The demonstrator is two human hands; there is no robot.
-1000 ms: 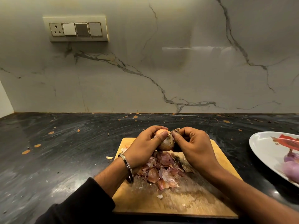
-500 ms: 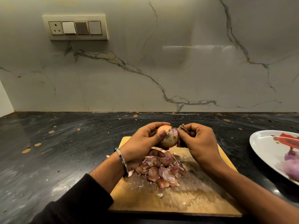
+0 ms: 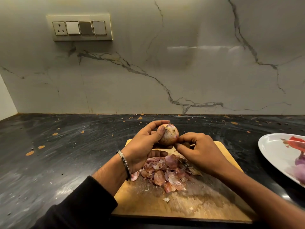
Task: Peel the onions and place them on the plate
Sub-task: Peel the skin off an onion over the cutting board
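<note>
Worktop (image 3: pixel 66 154) black, speckled; wooden cutting board (image 3: pixel 189 205) on it, white plate (image 3: pixel 270 146) at right edge with peeled onion pieces (image 3: pixel 298 166). Peel pile (image 3: pixel 166 172) on board. Left hand (image 3: pixel 145 146) above board, fingers wrapped round onion (image 3: pixel 168 134). Right hand (image 3: pixel 199 151) just beside it, fingers pinched at onion's lower edge; what they hold can't be made out.

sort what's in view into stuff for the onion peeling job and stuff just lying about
For the job: onion, left hand, right hand, plate, peeled onions, board.
Lying about: peels, switch panel, bangle.
</note>
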